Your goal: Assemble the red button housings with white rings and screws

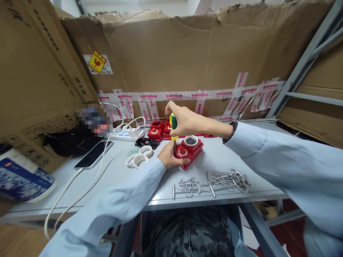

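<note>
Cardboard wall: a big brown sheet of cardboard (171,53) stands behind the work, its top edge torn.
Table: the pale table (227,151) carries everything in hand.
Right hand: the right hand (184,119) is closed around the yellow and green handle of a screwdriver (174,123), held upright above the case's left corner.
Left hand: the left hand (167,154) is partly open, curled round the red case, thumb along the near side and fingers near the screwdriver's shaft.
Red case: the red case (193,152) sits on the table in front of the person, beneath the right hand, with a small red dome (182,151) on top.
Metal rods: a tangle of metal rods (230,178) lies near the table's front edge (a knock could tip some over it).
White rings: three white rings (146,151) lie left of the case, within range of a stray sleeve.
Screws: loose screws (188,184) lie in a heap nearer the person; a dragged cuff could scatter them.
Shaft tip: its exact seating is hidden; if it slipped under a tilted push, it could scratch the case or jab the left fingers.
</note>
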{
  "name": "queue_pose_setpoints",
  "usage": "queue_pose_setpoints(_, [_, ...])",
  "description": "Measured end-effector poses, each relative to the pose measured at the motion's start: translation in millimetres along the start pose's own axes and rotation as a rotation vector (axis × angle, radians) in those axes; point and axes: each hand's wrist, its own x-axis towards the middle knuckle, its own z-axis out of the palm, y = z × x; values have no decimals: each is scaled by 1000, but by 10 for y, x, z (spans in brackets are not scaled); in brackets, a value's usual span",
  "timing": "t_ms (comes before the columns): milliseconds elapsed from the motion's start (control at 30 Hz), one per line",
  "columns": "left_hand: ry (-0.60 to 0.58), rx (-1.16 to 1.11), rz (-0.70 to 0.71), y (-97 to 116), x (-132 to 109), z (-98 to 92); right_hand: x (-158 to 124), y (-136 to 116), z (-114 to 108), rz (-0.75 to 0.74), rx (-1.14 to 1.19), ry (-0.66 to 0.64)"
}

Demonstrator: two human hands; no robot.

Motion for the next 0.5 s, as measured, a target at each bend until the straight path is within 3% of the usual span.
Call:
queue_pose_setpoints(133, [-4,-4,-31,11,-3,2,7,10,15,23,-86,72])
queue_pose_setpoints(300, [-24,-3,-2,-16,-4,-6,3,46,-11,5,3,-5])
queue_pose_setpoints(500, [-68,100,161,-16,-15,-268,-21,53,-35,-1,-57,8])
